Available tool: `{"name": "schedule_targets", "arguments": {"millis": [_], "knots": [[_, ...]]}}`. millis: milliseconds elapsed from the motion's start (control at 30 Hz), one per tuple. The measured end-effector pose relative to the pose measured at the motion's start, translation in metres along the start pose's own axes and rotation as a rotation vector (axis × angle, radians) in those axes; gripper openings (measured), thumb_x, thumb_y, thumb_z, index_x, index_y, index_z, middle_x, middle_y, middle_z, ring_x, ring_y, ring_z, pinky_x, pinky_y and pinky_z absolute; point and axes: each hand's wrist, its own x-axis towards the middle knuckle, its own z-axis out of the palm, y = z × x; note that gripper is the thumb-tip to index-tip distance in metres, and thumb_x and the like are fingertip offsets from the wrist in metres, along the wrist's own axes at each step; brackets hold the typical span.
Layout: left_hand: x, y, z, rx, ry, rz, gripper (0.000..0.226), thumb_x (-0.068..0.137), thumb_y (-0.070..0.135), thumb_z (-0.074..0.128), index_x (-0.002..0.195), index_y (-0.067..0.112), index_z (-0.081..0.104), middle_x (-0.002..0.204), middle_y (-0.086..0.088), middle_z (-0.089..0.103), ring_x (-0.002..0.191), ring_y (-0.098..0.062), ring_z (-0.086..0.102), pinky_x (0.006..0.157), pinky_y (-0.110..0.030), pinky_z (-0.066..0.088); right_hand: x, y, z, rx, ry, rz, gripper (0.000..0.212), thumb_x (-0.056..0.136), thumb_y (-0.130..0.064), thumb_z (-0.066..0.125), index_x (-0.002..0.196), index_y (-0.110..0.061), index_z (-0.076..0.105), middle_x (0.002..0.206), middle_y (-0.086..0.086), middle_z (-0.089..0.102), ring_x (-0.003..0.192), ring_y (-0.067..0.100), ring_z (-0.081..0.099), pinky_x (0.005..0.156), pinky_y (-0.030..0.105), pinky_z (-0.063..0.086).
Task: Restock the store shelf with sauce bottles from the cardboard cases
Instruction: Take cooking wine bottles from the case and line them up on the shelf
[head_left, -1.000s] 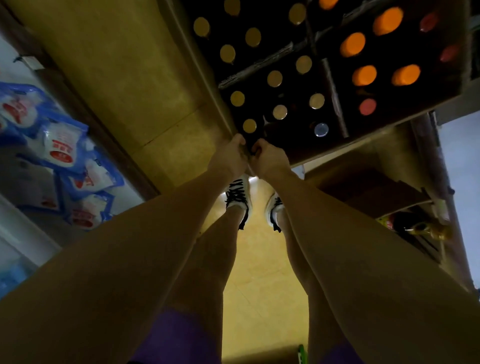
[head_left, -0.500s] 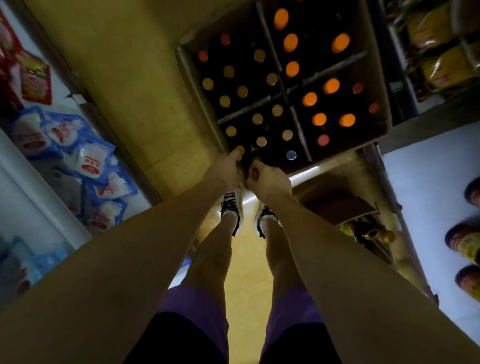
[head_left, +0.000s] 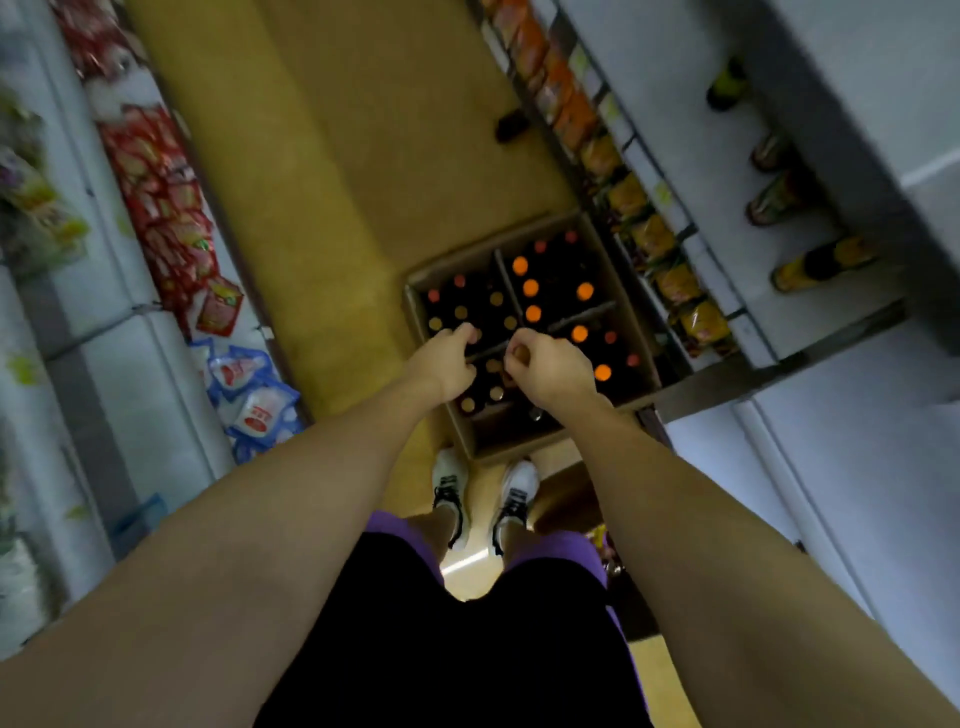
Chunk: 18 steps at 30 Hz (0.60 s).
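While both hands hover over the open brown cardboard case (head_left: 470, 434) of dark capped sauce bottles (head_left: 531, 287), left hand (head_left: 448, 364) and right hand (head_left: 551, 371) fingers are curled, seemingly holding nothing; bottles stand just below.

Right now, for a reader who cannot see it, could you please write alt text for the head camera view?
Seen from above, a person's left hand and right hand, fingers curled, reach over an open cardboard case of capped sauce bottles on the yellow floor. Store shelves of bottles and packets line the aisle on both sides. Whether either hand grips anything is unclear.
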Motion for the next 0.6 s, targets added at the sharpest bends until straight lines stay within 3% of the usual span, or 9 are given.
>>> {"name": "schedule_targets", "arguments": {"millis": [233,367,467,600], "knots": [[-0.057,0.074,-0.106,-0.009,-0.004,0.150,0.068,0.084,0.031,0.078,0.139,0.026,0.038,0.131,-0.006,0.051,0.110,-0.027,0.055,0.092,-0.047,0.051,-0.056,-0.052,-0.139,-0.053,0.189,-0.083,0.023,0.099,-0.045,0.052,0.110,-0.028,0.062,0.090,-0.001,0.068,0.081,0.023,0.065,0.068,0.040,0.057],[-0.085,0.122,-0.162,-0.079,0.005,0.285,0.092,0.073,0.034,0.088,0.148,0.019,0.036,0.135,-0.003,0.052,0.120,-0.026,0.054,0.102,-0.044,0.048,-0.099,-0.089,-0.211,0.037,0.343,-0.126,0.034,0.093,-0.041,0.062,0.072,-0.017,0.050,0.062,0.000,0.050,0.059,0.021,0.054,0.054,0.034,0.040],[-0.110,0.154,-0.196,-0.222,-0.012,0.444,0.103,0.060,0.037,0.093,0.148,0.018,0.042,0.137,0.001,0.056,0.125,-0.021,0.055,0.108,-0.043,0.044,-0.137,-0.119,-0.256,0.072,0.481,-0.138,0.035,0.090,-0.038,0.066,0.069,-0.014,0.053,0.064,0.005,0.053,0.059,0.021,0.055,0.053,0.035,0.037],[-0.140,0.184,-0.227,-0.376,-0.045,0.548,0.084,0.073,0.028,0.090,0.145,0.023,0.046,0.142,-0.002,0.056,0.131,-0.026,0.053,0.111,-0.050,0.043,-0.173,-0.148,-0.300,0.157,0.642,-0.153,0.039,0.088,-0.038,0.068,0.066,-0.010,0.053,0.061,0.005,0.045,0.058,0.020,0.048,0.054,0.033,0.033]]}}
